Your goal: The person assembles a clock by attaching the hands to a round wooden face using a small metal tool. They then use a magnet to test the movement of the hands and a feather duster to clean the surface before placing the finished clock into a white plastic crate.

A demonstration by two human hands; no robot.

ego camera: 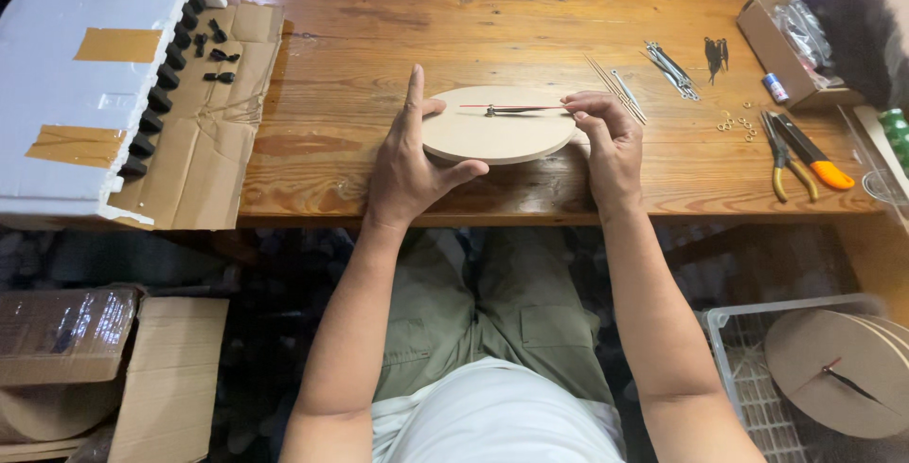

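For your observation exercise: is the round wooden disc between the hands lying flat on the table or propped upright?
Lying flat. The wooden disc rests face up on the table, the left hand holding its edge.

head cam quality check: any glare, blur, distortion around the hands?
Head view: even, soft light, no harsh glare on the wooden table; left hand, right hand and round wooden disc are sharp, with soft shadows beneath; wide-angle bending shows at the white foam block on the edge; the under-table area is dark.
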